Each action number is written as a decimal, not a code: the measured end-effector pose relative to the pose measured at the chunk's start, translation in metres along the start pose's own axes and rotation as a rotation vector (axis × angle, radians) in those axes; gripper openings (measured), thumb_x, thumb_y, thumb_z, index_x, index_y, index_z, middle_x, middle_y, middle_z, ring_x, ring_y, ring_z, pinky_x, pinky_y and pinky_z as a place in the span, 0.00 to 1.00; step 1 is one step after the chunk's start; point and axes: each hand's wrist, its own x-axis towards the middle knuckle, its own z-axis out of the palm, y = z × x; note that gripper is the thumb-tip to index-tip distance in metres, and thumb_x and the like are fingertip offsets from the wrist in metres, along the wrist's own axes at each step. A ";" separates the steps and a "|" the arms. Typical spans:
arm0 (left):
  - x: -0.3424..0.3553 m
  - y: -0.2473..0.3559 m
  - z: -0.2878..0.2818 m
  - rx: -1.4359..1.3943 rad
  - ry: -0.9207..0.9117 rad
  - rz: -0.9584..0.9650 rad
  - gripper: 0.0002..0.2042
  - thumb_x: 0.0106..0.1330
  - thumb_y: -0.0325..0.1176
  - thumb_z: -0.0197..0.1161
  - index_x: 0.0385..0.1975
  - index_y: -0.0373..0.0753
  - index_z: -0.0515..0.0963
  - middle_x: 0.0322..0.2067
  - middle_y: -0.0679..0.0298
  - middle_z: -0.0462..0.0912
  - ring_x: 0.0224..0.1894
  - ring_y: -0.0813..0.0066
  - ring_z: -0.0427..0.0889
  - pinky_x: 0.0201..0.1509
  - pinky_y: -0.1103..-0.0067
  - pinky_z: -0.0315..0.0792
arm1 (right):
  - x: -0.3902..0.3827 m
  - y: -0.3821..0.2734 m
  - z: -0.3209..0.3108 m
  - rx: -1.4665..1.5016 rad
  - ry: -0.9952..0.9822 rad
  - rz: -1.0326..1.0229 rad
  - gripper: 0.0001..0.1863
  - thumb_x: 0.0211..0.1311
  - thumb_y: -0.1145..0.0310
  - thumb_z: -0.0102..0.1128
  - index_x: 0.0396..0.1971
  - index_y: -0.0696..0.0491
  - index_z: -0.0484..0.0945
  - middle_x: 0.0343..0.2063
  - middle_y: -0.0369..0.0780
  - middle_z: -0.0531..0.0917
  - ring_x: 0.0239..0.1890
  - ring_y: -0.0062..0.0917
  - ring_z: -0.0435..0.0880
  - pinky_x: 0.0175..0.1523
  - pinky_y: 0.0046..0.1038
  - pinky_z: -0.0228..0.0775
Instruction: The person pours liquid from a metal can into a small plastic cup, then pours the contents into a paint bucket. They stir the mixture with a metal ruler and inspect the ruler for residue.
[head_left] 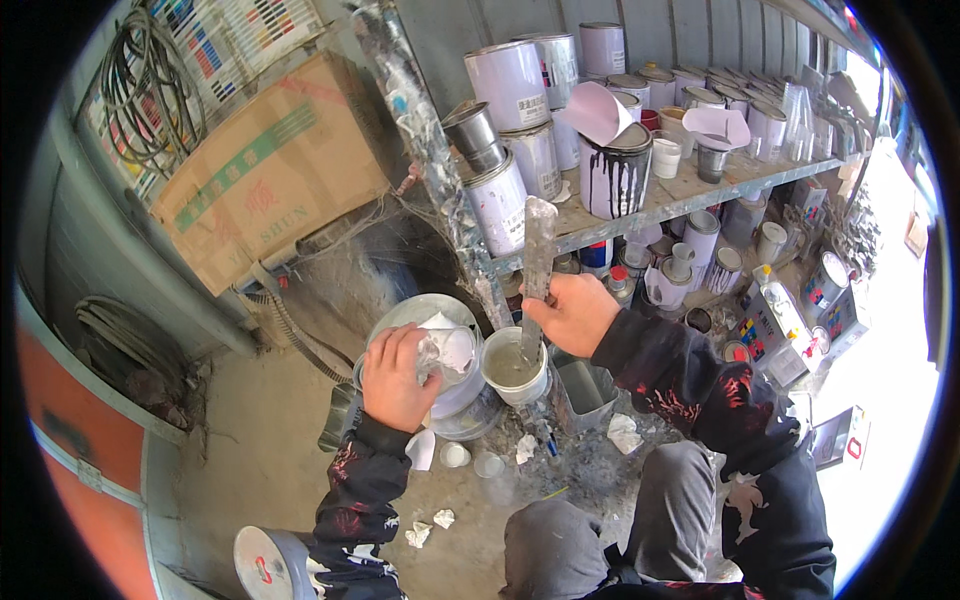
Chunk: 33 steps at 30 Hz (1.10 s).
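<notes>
My right hand grips a flat stirring stick caked with grey paint. The stick's lower end stands in a white plastic cup holding murky grey-green liquid. Just left of that cup, my left hand curls round a clear plastic cup. White crumpled material, perhaps tissue, shows at this cup; whether it lies inside is unclear. Both cups are above or beside a large round paint bucket, partly hidden by my left hand. What the white cup rests on is hard to make out.
Paint cans crowd a shelf at the right, with more cans below it. A paint-crusted post rises ahead. A cardboard box is at the left. A metal container, small cups and crumpled tissues sit low nearby.
</notes>
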 end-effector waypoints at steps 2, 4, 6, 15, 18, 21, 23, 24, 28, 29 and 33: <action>0.010 0.006 0.003 0.041 -0.009 0.070 0.28 0.42 0.27 0.70 0.49 0.39 0.72 0.52 0.59 0.76 0.55 0.53 0.71 0.59 0.63 0.66 | -0.004 -0.003 -0.004 0.035 0.001 0.012 0.15 0.60 0.65 0.59 0.42 0.58 0.81 0.28 0.49 0.84 0.31 0.39 0.86 0.39 0.33 0.76; 0.017 0.012 0.005 0.081 -0.024 0.128 0.27 0.43 0.26 0.69 0.48 0.40 0.73 0.52 0.61 0.76 0.56 0.55 0.71 0.59 0.64 0.66 | -0.007 -0.005 -0.006 0.053 0.018 0.023 0.15 0.60 0.65 0.59 0.42 0.58 0.81 0.28 0.49 0.84 0.31 0.38 0.86 0.39 0.33 0.76; 0.023 0.016 0.006 0.127 -0.029 0.184 0.26 0.43 0.26 0.68 0.48 0.41 0.73 0.52 0.61 0.75 0.56 0.56 0.71 0.59 0.64 0.66 | -0.008 -0.006 -0.008 0.070 0.035 0.018 0.15 0.60 0.64 0.59 0.41 0.58 0.81 0.28 0.50 0.84 0.31 0.39 0.85 0.39 0.34 0.76; 0.042 0.034 0.005 0.254 0.031 0.355 0.24 0.44 0.23 0.66 0.47 0.42 0.75 0.52 0.62 0.75 0.56 0.58 0.71 0.59 0.64 0.67 | -0.017 0.001 -0.017 0.106 0.066 -0.022 0.13 0.59 0.64 0.60 0.38 0.56 0.82 0.23 0.49 0.82 0.26 0.43 0.82 0.32 0.37 0.72; 0.043 0.038 0.002 0.263 0.042 0.375 0.23 0.45 0.22 0.66 0.46 0.42 0.76 0.52 0.62 0.75 0.56 0.58 0.71 0.59 0.64 0.67 | -0.018 0.001 -0.018 0.112 0.063 -0.019 0.13 0.59 0.64 0.60 0.39 0.56 0.82 0.22 0.49 0.82 0.26 0.42 0.82 0.32 0.37 0.72; 0.044 0.040 0.000 0.267 0.061 0.385 0.22 0.46 0.22 0.66 0.45 0.42 0.76 0.52 0.62 0.75 0.56 0.59 0.72 0.58 0.65 0.67 | -0.018 0.001 -0.018 0.119 0.068 -0.031 0.14 0.59 0.64 0.60 0.39 0.57 0.82 0.23 0.49 0.82 0.26 0.41 0.83 0.32 0.36 0.73; 0.044 0.041 -0.001 0.266 0.077 0.390 0.22 0.46 0.22 0.66 0.45 0.43 0.76 0.52 0.62 0.75 0.56 0.59 0.72 0.58 0.65 0.68 | -0.018 0.000 -0.017 0.124 0.076 -0.044 0.14 0.59 0.64 0.60 0.40 0.57 0.82 0.24 0.49 0.82 0.27 0.41 0.83 0.33 0.35 0.73; 0.044 0.041 -0.002 0.263 0.084 0.392 0.22 0.46 0.22 0.66 0.45 0.43 0.76 0.52 0.62 0.75 0.56 0.59 0.72 0.58 0.65 0.68 | -0.017 -0.001 -0.017 0.124 0.077 -0.047 0.15 0.59 0.64 0.60 0.41 0.57 0.82 0.24 0.49 0.83 0.27 0.40 0.84 0.34 0.34 0.74; 0.043 0.041 -0.003 0.252 0.105 0.392 0.22 0.46 0.21 0.66 0.45 0.43 0.76 0.52 0.62 0.75 0.55 0.59 0.72 0.58 0.65 0.68 | -0.017 -0.004 -0.018 0.113 0.055 -0.030 0.16 0.59 0.64 0.60 0.43 0.58 0.81 0.25 0.49 0.83 0.28 0.38 0.85 0.35 0.33 0.75; 0.043 0.040 -0.003 0.251 0.106 0.388 0.22 0.46 0.21 0.66 0.45 0.43 0.76 0.52 0.62 0.75 0.55 0.59 0.72 0.58 0.65 0.68 | -0.018 -0.005 -0.018 0.127 0.064 -0.048 0.16 0.59 0.64 0.60 0.43 0.58 0.81 0.25 0.49 0.83 0.28 0.38 0.85 0.35 0.33 0.75; 0.041 0.038 -0.001 0.244 0.107 0.374 0.23 0.45 0.22 0.66 0.46 0.42 0.75 0.52 0.62 0.76 0.55 0.58 0.72 0.58 0.64 0.68 | -0.019 -0.008 -0.021 0.143 0.061 -0.042 0.16 0.59 0.64 0.60 0.44 0.57 0.81 0.24 0.49 0.83 0.27 0.38 0.85 0.34 0.33 0.75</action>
